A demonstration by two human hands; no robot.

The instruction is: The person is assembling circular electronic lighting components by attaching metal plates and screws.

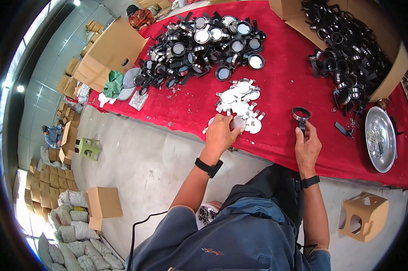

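My right hand point(308, 149) grips a black ring with a short handle point(301, 114) and a silver band, held upright over the red cloth. My left hand point(220, 135) is at the near edge of a heap of thin white discs with small tabs point(241, 105). Between its thumb and fingers is one round, pale disc point(238, 123). Farther back lies a big pile of black rings fitted with pale discs point(199, 43). At the right, more open black rings point(348, 58) spill out of a cardboard box point(391, 74).
A steel bowl of small metal parts point(381, 140) stands at the table's right, beside a loose black strip point(343, 129). A grey cap point(129, 84) and green bag point(113, 84) lie at the left. A brown stool point(363, 217) is on the floor. Two other people sit farther off.
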